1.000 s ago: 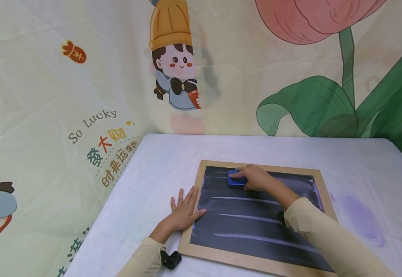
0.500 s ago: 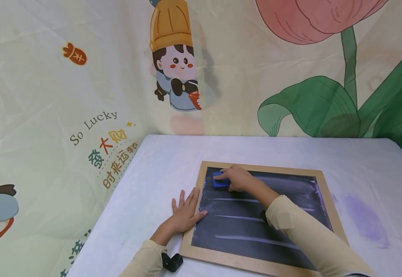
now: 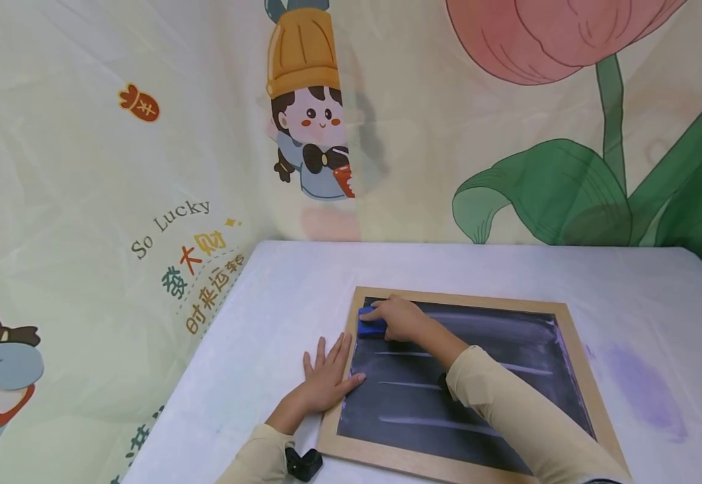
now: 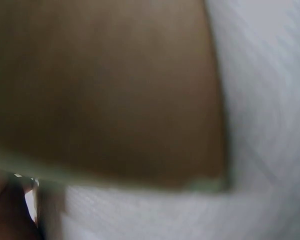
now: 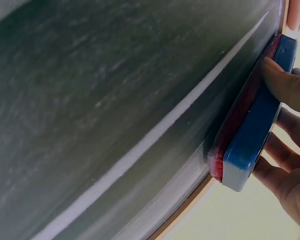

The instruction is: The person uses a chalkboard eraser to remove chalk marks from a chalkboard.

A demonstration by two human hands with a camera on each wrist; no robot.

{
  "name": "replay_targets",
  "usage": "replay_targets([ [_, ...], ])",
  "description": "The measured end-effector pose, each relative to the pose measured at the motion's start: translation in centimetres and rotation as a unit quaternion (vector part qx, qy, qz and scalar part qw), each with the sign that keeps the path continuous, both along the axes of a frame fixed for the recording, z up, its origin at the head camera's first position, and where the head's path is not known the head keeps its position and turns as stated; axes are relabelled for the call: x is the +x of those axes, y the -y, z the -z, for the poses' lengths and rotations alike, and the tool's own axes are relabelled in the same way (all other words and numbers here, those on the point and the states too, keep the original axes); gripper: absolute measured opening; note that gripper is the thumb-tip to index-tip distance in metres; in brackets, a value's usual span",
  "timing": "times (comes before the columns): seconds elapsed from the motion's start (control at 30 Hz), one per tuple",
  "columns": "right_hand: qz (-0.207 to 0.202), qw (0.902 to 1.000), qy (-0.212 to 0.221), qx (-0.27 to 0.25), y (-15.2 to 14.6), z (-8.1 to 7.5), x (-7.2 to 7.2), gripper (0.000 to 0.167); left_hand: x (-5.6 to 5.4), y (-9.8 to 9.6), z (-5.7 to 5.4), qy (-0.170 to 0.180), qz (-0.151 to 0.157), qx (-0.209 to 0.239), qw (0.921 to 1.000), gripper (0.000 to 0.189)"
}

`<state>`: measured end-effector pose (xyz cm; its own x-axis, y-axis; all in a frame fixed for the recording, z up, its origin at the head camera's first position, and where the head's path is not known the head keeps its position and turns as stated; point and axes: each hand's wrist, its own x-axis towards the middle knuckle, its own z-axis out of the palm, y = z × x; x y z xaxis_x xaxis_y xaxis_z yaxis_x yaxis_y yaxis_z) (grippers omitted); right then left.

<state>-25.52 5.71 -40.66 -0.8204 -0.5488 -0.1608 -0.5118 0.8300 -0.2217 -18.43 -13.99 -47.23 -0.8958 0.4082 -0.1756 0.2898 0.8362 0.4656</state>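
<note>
1. Right hand [image 3: 408, 321]: clamped on rectangular blue eraser [image 5: 255, 122] with dark red pad [image 5: 231, 132]; thumb against one long side, fingers along the other.
2. Location of eraser: upper left corner of rectangular black chalkboard [image 3: 411, 403], just beside left side of pale wooden frame [image 3: 329, 433].
3. Left hand [image 3: 325, 383]: flat, fingers spread apart, across left side of frame; thumb on black surface; nothing gripped.
4. Below eraser, three thin white lines [image 5: 140, 142] noted, running roughly crosswise and partly covered by right beige sleeve [image 3: 508, 396]. Pale smears found along upper band of chalkboard, right of right hand.
5. At left cuff, small black device [image 3: 304, 464] observed, near lower left corner of frame.
6. Under chalkboard, white tabletop [image 3: 302, 282]; purple smudge [image 3: 644, 390] recorded right of frame.
7. Behind tabletop, cream fabric backdrop [image 3: 405, 134] printed with pink flower and green leaves.
8. Left wrist view: blurred; cannot make out detail.
</note>
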Motion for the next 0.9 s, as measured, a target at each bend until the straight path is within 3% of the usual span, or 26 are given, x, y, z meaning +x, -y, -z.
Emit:
replay_targets([
  [0.53,0.002,1.0,0.001,0.004,-0.1,0.2,0.7,0.06,0.5,0.0,-0.2,0.006,-0.005,0.002,1.0,0.08],
  [0.9,-0.005,0.9998,0.002,-0.017,-3.2,0.2,1.1,0.061,0.3,0.0,-0.1,0.0,-0.008,-0.003,1.0,0.081],
])
